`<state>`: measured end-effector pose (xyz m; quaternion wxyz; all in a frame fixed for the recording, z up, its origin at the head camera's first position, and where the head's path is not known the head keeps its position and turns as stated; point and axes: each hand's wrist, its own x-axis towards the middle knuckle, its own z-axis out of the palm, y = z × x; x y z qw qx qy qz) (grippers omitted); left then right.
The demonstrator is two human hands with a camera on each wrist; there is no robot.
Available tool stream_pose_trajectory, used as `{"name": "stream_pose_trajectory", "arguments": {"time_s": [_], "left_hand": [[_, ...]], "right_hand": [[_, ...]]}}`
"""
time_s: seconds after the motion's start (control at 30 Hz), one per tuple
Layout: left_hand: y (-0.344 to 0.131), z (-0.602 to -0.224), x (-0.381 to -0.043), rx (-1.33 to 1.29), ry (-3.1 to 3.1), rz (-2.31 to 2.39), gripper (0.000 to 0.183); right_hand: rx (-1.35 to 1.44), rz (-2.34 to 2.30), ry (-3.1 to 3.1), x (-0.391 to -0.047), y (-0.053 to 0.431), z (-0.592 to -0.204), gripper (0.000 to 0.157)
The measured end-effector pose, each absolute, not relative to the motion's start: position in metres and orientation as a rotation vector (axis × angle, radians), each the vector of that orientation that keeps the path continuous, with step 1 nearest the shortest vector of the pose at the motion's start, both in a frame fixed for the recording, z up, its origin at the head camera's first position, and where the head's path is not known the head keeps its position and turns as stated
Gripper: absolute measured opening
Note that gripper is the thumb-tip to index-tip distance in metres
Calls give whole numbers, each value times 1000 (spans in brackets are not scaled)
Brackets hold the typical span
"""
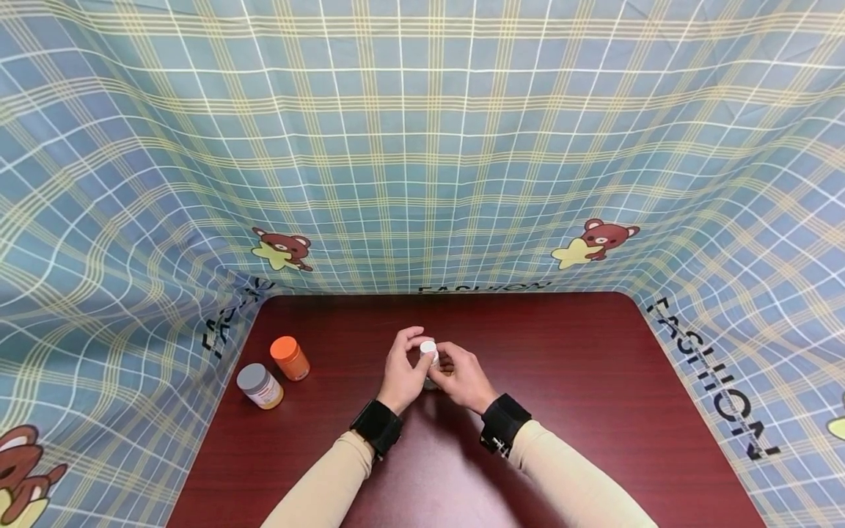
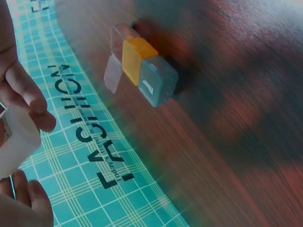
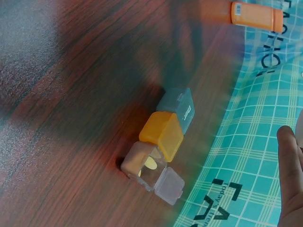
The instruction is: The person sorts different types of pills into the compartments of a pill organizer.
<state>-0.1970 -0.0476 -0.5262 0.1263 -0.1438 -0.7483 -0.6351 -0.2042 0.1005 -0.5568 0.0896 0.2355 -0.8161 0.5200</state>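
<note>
A small white bottle (image 1: 428,347) stands up between my two hands over the middle of the table. My left hand (image 1: 404,372) holds it from the left, thumb against its side. From the right, my right hand (image 1: 467,378) grips it with thumb and fingers. Below the hands lies a pill box with three compartments: a grey-blue one (image 2: 160,81), an orange one (image 3: 163,135) and a clear one (image 3: 135,158). The clear lid (image 3: 169,186) is swung open, and yellowish pills (image 3: 150,163) lie inside. In the head view the hands mostly hide the box.
On the table's left side stand an orange bottle (image 1: 290,358) and a grey-capped jar (image 1: 260,386) with a label. The dark red table (image 1: 561,352) is bordered at the back and sides by a checked cloth (image 1: 436,161).
</note>
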Motion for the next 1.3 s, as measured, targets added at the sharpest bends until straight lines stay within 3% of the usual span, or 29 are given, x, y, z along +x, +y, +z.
{"name": "stream_pose_trajectory", "arguments": {"time_s": [0.2,0.5,0.83,1.07,1.3], "left_hand": [[-48,-502,-184,-565,-2174,-1902,44],[-44,-485,-175,-299,-2180,-1822,50],[-47,-521,-193,-314,-2240,-1820,43],[-47,-492,-179,-332,-2170,-1884,48],[-47,-514,-189,-251,-2222,-1812,45]], "right_hand": [[708,1538,-2433,-204,101,-558,29],[718,1504,-2425,-204,101,-559,30],[655,1534,-2448,-202,99,-558,29],[678,1508,-2446,-202,100,-556,30],[720,1477,-2449,-201,99,-556,26]]}}
